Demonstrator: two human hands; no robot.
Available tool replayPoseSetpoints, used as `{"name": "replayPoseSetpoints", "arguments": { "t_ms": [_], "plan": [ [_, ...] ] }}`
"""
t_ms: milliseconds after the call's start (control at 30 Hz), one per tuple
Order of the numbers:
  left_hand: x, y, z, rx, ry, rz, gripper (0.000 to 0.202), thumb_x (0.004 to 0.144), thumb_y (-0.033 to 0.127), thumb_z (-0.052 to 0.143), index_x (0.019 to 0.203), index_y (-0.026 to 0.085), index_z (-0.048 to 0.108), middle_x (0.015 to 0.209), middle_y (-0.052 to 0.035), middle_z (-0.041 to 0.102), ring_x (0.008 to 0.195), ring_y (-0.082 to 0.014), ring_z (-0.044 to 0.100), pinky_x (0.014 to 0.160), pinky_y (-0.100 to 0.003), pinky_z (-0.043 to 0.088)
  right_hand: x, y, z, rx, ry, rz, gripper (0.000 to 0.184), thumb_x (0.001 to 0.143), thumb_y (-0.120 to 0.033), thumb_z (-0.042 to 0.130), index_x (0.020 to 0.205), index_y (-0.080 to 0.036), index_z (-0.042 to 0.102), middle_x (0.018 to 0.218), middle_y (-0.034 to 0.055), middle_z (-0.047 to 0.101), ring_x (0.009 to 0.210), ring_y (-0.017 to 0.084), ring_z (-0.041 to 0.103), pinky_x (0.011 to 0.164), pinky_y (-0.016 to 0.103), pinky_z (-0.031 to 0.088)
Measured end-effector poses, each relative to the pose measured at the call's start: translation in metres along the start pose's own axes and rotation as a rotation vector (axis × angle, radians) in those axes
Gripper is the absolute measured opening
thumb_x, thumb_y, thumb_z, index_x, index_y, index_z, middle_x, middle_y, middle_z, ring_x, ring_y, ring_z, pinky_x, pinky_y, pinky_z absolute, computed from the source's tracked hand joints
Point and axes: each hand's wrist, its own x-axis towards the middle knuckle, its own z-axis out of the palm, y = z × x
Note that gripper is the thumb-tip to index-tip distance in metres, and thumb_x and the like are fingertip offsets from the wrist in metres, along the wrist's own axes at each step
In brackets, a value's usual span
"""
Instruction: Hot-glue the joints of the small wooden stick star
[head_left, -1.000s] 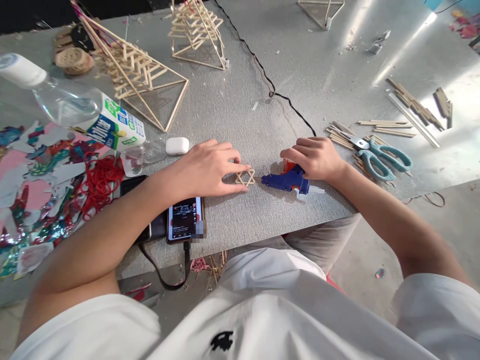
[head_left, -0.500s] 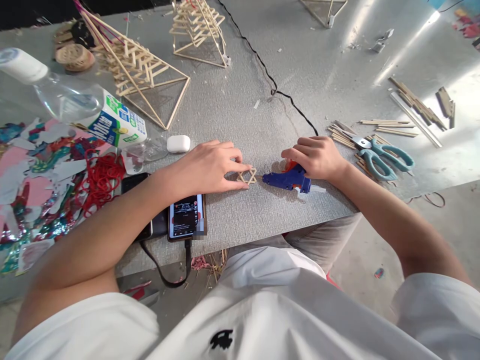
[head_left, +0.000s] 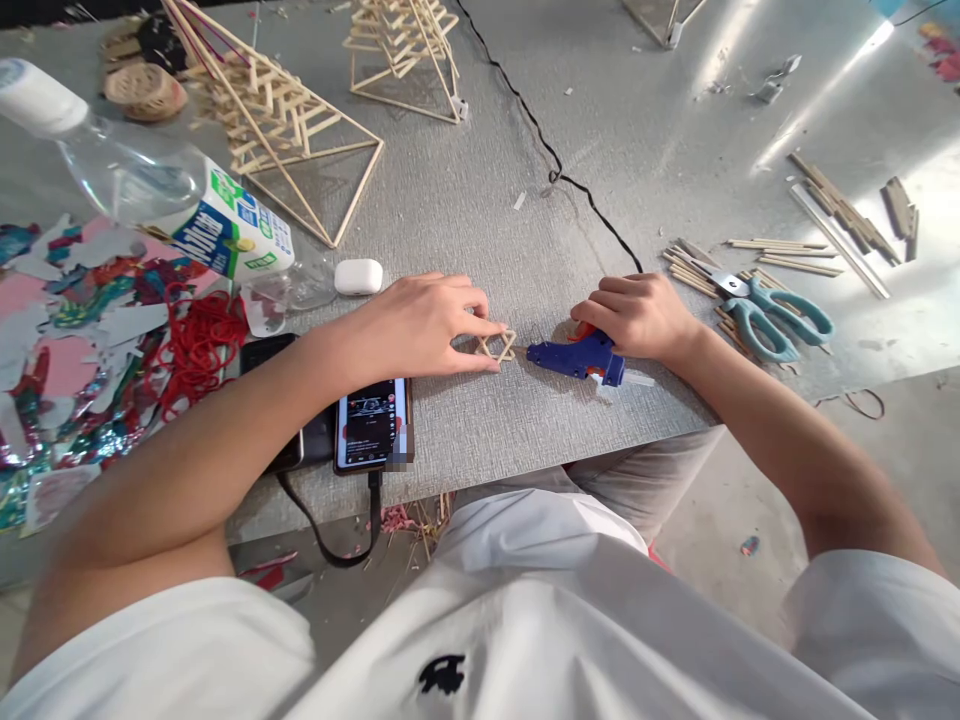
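My left hand (head_left: 439, 325) pinches a small frame of thin wooden sticks (head_left: 504, 346) between thumb and fingers, low over the grey table. Wrapped round the handle of a blue glue gun (head_left: 571, 357) is my right hand (head_left: 637, 315). The gun lies on its side with its nozzle pointing left, right at the edge of the stick frame; whether the two touch I cannot tell. A clear glue stick (head_left: 639, 379) pokes out of the gun's back end. Under my left wrist a phone (head_left: 371, 430) lies with its screen lit.
Teal-handled scissors (head_left: 776, 315) rest on wooden sticks (head_left: 784, 245) at the right. Stick pyramids (head_left: 300, 150) stand at the back left, near a plastic bottle (head_left: 217, 215), a white earbud case (head_left: 358, 277), red string (head_left: 199, 350) and foil scraps. A black cord (head_left: 525, 105) crosses the table.
The view has shifted slightly. Both hands keep their holds, and the stick frame and glue gun stay nose to nose with hardly any movement.
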Motion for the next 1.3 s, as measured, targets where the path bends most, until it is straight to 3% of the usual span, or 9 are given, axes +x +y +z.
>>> {"name": "replayPoseSetpoints", "arguments": {
  "t_ms": [233,633,967,1300],
  "plan": [
    [-0.0003,-0.0011,-0.0007,-0.023,0.008,-0.004,0.037,0.115,0.055,0.074,0.141,0.034,0.089,0.122,-0.0085,0.084,0.112,-0.0279,0.072,0.090,-0.037,0.049,-0.0004,0.0003,-0.0010,-0.097,0.016,-0.069,0.044,0.124,-0.034,0.043,0.101,-0.021,0.079,0.077,0.0024,0.071,0.073,0.016,0.055,0.061,0.035,0.023],
    [0.0005,-0.0010,-0.0040,-0.073,0.001,-0.021,0.035,0.115,0.054,0.074,0.140,0.035,0.090,0.124,-0.0081,0.085,0.111,-0.0269,0.072,0.088,-0.036,0.047,0.0007,-0.0011,-0.0010,0.020,-0.041,0.050,0.051,0.123,-0.045,0.041,0.097,-0.021,0.079,0.075,0.0046,0.068,0.071,0.018,0.053,0.063,0.037,0.023],
    [0.0005,-0.0007,-0.0032,-0.090,0.013,-0.032,0.032,0.113,0.053,0.078,0.137,0.037,0.091,0.123,-0.0072,0.085,0.109,-0.0263,0.072,0.086,-0.035,0.047,0.0029,0.0000,-0.0061,-0.025,-0.092,-0.037,0.047,0.125,-0.040,0.043,0.100,-0.021,0.078,0.079,0.0039,0.071,0.074,0.018,0.053,0.063,0.037,0.024],
    [-0.0008,-0.0034,-0.0029,-0.088,0.018,-0.006,0.034,0.116,0.057,0.069,0.136,0.038,0.090,0.123,-0.0080,0.084,0.110,-0.0273,0.071,0.086,-0.037,0.048,-0.0002,-0.0008,0.0013,0.004,-0.054,0.123,0.054,0.123,-0.050,0.040,0.101,-0.022,0.081,0.077,0.0044,0.069,0.074,0.018,0.054,0.068,0.037,0.023]
  ]
}}
